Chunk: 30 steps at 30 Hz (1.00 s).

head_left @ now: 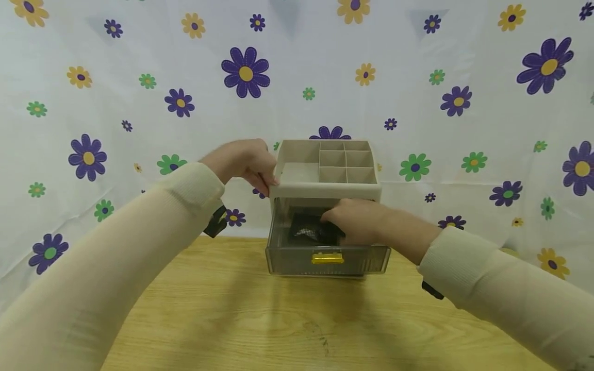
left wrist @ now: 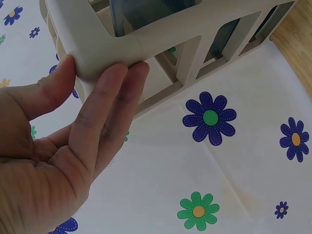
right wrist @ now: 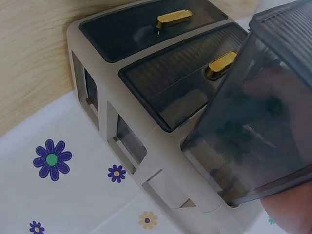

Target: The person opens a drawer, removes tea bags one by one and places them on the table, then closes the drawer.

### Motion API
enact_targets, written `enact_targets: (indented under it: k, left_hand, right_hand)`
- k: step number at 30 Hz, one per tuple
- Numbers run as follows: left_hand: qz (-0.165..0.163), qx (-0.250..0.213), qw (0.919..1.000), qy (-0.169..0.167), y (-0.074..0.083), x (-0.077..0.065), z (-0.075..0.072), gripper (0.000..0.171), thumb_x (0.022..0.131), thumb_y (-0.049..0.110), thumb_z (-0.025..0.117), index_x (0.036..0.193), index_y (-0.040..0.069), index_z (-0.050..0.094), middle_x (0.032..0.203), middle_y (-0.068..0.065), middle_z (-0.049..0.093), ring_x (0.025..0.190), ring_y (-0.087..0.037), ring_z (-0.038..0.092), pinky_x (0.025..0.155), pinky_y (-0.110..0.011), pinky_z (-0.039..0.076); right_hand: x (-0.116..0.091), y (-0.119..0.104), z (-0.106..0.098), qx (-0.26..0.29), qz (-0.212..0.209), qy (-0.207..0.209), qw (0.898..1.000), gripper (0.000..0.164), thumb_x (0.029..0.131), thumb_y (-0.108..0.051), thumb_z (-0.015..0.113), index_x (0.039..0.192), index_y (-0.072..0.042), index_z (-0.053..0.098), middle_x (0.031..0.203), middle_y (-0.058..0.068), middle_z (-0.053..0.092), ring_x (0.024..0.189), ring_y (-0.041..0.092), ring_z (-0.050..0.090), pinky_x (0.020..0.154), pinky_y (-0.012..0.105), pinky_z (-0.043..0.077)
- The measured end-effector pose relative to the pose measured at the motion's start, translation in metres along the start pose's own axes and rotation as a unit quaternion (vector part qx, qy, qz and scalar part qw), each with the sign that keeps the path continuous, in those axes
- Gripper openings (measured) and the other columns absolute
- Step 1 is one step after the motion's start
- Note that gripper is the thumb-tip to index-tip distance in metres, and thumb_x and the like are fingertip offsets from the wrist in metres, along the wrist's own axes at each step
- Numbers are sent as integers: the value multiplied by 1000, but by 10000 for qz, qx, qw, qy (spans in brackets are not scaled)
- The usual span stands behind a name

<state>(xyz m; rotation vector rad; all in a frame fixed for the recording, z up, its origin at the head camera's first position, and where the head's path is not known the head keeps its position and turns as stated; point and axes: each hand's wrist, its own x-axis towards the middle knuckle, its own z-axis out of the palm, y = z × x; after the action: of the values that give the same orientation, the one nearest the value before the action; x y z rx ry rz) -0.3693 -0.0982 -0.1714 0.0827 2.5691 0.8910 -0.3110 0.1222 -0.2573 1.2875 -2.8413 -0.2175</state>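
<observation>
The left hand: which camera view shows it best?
The left wrist view: the left hand is large there, its thumb and fingers clearly touching the organizer. The head view shows it smaller, mostly its back, beside the organizer's upper part. The right wrist view does not show it.

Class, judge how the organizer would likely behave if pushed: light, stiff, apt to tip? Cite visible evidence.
The organizer is probably light for its size, since its side has wide cut-outs. It looks stiff, showing no visible bend where the left hand grips its corner. With the top drawer pulled out, it might tip forward if pressed there.
</observation>
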Motion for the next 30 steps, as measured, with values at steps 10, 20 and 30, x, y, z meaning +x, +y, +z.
enact_targets:
  k: [10, 20, 30]
  left_hand:
    - [86, -34, 9999, -50, -1, 2, -1, 35, 82, 2, 63, 111, -9, 47, 105, -24, 56, 78, -28, 65, 70, -33, 58]
    - [102, -48, 9999, -78, -4, 3, 0, 33, 82, 1, 63, 110, -9, 48, 105, -24, 57, 78, -28, 65, 68, -33, 58]
    - [145, -70, 9998, -127, -5, 4, -2, 32, 83, 1, 62, 109, -10, 47, 104, -25, 57, 79, -28, 65, 70, -33, 57]
  right_hand:
    - [-2, 1, 1, 205, -234, 576, 9979, 44, 78, -1, 55, 120, -15, 61, 113, -2, 64, 78, 6, 59, 79, 25, 54]
    - [-3, -1, 4, 340, -400, 1242, 9909, 24, 93, -19, 51, 111, -10, 63, 92, -1, 67, 70, 5, 58, 73, 30, 56]
    - [-19, -2, -25, 387, -223, 1917, 9804, 27, 95, -17, 45, 120, -13, 56, 85, -2, 62, 59, 9, 47, 54, 25, 47]
